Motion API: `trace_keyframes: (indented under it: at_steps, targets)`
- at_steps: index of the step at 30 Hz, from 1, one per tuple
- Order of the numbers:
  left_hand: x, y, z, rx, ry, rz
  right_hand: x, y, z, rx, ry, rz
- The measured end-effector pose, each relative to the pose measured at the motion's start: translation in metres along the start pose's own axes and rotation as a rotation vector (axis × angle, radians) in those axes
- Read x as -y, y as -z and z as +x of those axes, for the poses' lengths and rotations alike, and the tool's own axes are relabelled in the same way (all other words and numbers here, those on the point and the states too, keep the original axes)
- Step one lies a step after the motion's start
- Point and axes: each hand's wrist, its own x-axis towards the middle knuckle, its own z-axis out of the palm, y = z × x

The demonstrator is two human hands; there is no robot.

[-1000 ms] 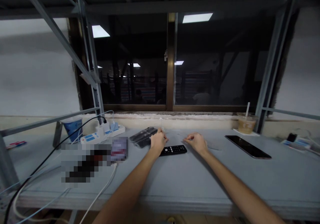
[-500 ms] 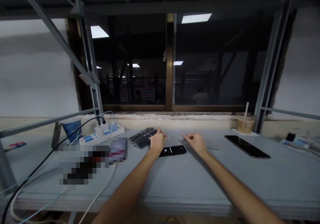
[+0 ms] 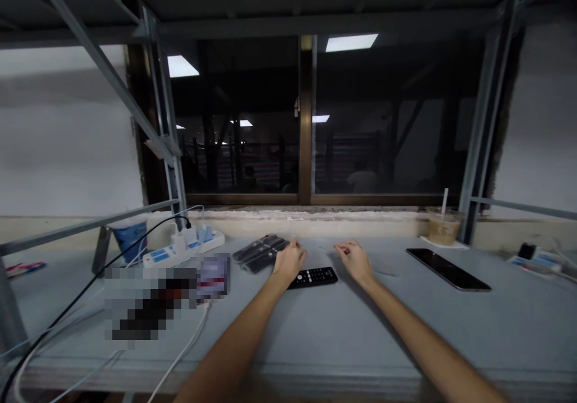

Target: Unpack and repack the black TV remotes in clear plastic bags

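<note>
My left hand (image 3: pixel 290 261) is above the left end of a black remote control (image 3: pixel 318 276), fingers pinched together. Whatever lies between those fingertips is too small to make out. To the right of the remote, my right hand (image 3: pixel 356 261) has its fingers curled in a pinch. A faint, thin, pale sliver shows by its fingertips, and I cannot make out what it is. Dark flat items in clear, shiny plastic (image 3: pixel 260 253) lie just left of my left hand. A thin transparent strip (image 3: pixel 385 272) rests on the table beside my right hand.
A black phone (image 3: pixel 447 269) and a drink cup with a straw (image 3: pixel 443 227) are to the right. On the left are a white power strip (image 3: pixel 183 248), a blue cup (image 3: pixel 130 238), cables and a blurred-out patch. Metal posts (image 3: pixel 489 115) frame the grey table (image 3: pixel 342 337).
My left hand has shifted slightly right and down. My right hand has barely moved, its fingertips drawn a little to the right. The camera view has tilted up slightly.
</note>
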Motion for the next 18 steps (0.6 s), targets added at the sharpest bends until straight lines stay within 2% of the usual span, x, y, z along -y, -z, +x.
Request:
trace_keyframes:
  at_steps: [6, 18]
  targets:
    - [0.0029, -0.0010, -0.0003, -0.003, -0.042, -0.031, -0.0001, -0.0007, -0.0006, 0.016, -0.012, 0.038]
    - [0.0016, -0.0003, 0.0005, -0.007, -0.017, -0.049, 0.0066, 0.0027, -0.0029, 0.032, -0.038, 0.034]
